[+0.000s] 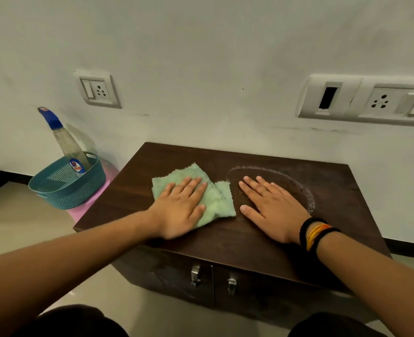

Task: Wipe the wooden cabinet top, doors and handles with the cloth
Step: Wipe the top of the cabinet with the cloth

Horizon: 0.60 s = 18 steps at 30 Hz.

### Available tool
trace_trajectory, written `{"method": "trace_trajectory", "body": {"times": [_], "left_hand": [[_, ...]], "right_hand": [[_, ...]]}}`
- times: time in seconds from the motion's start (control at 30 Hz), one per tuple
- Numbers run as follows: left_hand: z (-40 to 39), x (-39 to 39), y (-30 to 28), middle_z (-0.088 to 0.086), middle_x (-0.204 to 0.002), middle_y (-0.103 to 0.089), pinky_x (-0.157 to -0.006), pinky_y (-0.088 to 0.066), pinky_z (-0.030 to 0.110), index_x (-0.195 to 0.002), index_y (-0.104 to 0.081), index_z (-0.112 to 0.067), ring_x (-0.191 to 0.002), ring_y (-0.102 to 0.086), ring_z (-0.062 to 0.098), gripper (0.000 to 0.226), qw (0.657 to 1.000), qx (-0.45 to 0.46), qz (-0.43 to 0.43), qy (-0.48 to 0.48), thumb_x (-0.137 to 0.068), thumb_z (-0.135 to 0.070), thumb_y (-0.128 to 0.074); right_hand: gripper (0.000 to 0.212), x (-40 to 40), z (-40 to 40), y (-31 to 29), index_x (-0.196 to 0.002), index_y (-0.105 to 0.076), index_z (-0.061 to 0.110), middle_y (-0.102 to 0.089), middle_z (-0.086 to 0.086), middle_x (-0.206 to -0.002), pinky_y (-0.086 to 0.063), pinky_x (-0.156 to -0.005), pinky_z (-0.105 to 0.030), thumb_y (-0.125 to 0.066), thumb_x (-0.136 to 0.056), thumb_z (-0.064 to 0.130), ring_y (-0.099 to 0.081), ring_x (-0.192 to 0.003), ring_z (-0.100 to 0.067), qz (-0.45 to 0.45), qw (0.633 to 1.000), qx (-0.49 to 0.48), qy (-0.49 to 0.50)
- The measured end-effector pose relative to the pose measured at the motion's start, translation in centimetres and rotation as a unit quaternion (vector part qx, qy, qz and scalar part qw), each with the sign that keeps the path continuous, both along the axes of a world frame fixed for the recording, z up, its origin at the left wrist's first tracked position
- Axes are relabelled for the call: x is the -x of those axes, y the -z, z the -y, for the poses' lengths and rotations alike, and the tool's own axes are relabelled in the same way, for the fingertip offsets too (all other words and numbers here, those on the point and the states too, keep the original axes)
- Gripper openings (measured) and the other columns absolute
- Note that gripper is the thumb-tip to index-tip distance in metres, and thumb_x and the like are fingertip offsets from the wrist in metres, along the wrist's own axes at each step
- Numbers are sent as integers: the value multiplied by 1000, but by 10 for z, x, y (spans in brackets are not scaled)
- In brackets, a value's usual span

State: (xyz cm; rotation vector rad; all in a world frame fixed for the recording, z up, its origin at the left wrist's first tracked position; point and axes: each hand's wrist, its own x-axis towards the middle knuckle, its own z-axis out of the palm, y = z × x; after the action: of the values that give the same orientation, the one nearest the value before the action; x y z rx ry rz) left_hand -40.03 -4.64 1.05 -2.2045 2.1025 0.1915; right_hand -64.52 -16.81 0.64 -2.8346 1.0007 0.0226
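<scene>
Everything here is placed against the wooden cabinet (225,239). Nearest the camera, below its front face, two dark knees fill the bottom corners. Both bare forearms reach up and forward from there, crossing over the cabinet's front edge. On that front face sit two doors, each with a metal handle: the left handle (195,274) and the right handle (231,285) lie close either side of the centre seam.

On the cabinet top, the left hand (180,210) lies flat, palm down, fingers spread and straight, pressing on the green cloth (217,198) rather than gripping it. The cloth is crumpled and partly folded, lying left of centre on the top. The right hand (273,210) is also flat and open, palm down on bare wood just right of the cloth, holding nothing; its wrist carries black and orange bands (316,235). Around and beyond its fingers runs a curved whitish wet streak (298,186).

Left of the cabinet, a teal basket (67,188) rests on something pink and holds a spray bottle (66,142) with a blue nozzle. Behind the cabinet, the white wall carries a socket plate (99,90) to the left and a longer switch panel (371,100) to the right.
</scene>
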Motion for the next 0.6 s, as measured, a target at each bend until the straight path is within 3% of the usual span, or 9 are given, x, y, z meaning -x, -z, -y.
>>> {"method": "trace_trajectory", "body": {"times": [0.13,0.23,0.33,0.47,0.6], "left_hand": [[10,17,-4,-7,-168,10,-125,2,46,-159,6,-31,-154,11,14,63,998,-4,-20,65,-103,-55,-12],[33,-11,-8,-3,-169,7,-125,-1,47,-159,6,-30,-154,8,16,68,1000,-10,-14,-2,-99,-60,-6],[2,-9,-1,-3,-168,9,-124,0,47,-159,7,-28,-154,9,17,80,1000,-8,-3,-16,-88,-64,4],[36,37,0,-5,-168,5,-124,-1,47,-160,3,-29,-154,6,15,65,997,13,-23,69,-102,-55,-12],[58,6,-7,1,-169,4,-124,-2,48,-160,4,-25,-155,4,20,66,999,-7,-6,-41,-102,-54,-11]], "right_hand": [[74,1,0,0,-161,2,36,5,13,-169,3,-125,-34,-7,-95,67,7,-155,-11,0,1000,3,4],[76,1,1,1,-161,3,36,6,13,-168,3,-126,-34,-7,-93,69,7,-155,-11,0,1000,-3,6],[73,3,2,2,-161,3,35,6,14,-168,3,-126,-34,-14,-98,67,8,-155,-11,5,1000,-2,14],[76,0,3,1,-162,0,32,3,12,-169,3,-125,-33,-9,-94,65,6,-155,-10,10,1000,-4,12],[70,13,11,0,-161,2,34,6,14,-168,2,-126,-34,-16,-101,64,7,-155,-10,2,1000,-8,23]]}}
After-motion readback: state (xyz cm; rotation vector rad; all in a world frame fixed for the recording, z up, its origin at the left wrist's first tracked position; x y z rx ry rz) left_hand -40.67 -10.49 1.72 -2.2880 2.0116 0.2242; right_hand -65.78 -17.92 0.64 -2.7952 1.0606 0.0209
